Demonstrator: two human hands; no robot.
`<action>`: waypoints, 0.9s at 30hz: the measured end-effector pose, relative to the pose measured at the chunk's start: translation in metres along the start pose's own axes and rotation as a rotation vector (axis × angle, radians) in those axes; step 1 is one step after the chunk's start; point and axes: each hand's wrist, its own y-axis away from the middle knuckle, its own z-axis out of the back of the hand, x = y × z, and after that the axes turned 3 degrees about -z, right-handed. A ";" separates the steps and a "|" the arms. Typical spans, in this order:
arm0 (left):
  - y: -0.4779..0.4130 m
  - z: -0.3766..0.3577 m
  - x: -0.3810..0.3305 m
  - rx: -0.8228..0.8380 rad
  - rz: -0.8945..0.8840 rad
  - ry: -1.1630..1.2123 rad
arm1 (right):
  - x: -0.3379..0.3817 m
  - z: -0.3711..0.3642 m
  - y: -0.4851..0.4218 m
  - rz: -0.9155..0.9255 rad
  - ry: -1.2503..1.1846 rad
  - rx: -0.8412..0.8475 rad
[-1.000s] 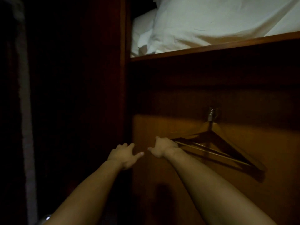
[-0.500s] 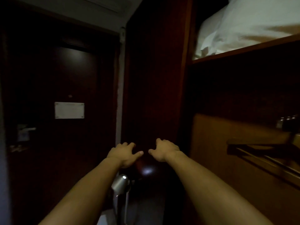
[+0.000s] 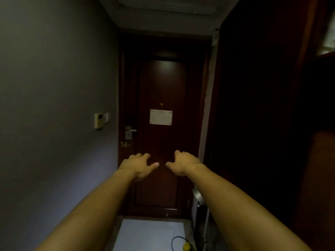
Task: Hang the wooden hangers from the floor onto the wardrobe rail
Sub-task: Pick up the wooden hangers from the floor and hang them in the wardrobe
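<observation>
Nearest, two bare forearms reach forward from the bottom edge toward a dark wooden door (image 3: pixel 161 134), the landmark at the end of a narrow, dim hallway. The left hand (image 3: pixel 136 166) and the right hand (image 3: pixel 183 164) hover side by side in front of the door's lower half, palms down, fingers loosely curled and thumbs pointing toward each other with a small gap between them; both are released and grasp nothing.

Below the hands, pale floor (image 3: pixel 150 234) runs up to the foot of the door. On it, toward the door's right side, lies a loop of dark cable (image 3: pixel 178 241) with a yellow piece at its end. Just right of the door's lower corner stands a metal object (image 3: pixel 198 196), its form hard to make out in the gloom.

On the door itself, a white notice (image 3: pixel 161 117) sits at mid-height, and a metal lever handle (image 3: pixel 129 132) is at its left edge. Left of the door, a small wall panel (image 3: pixel 99 120) is mounted on the grey wall (image 3: pixel 54 105). Right of the door stands the dark wardrobe side (image 3: pixel 253 105).

No wooden hanger or wardrobe rail appears in this view, so their place cannot be told.
</observation>
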 end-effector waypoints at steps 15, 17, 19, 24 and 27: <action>0.071 0.008 0.194 0.066 0.156 -0.078 | 0.169 -0.096 0.017 0.093 -0.130 0.123; 0.070 -0.004 0.206 0.090 0.152 -0.066 | 0.176 -0.106 0.015 0.081 -0.121 0.125; 0.069 -0.020 0.214 0.113 0.138 -0.058 | 0.180 -0.119 0.013 0.067 -0.105 0.141; 0.067 -0.064 0.233 0.208 0.132 -0.063 | 0.179 -0.160 0.009 0.031 -0.091 0.223; 0.061 -0.086 0.239 0.261 0.119 -0.042 | 0.171 -0.188 0.005 0.005 -0.087 0.279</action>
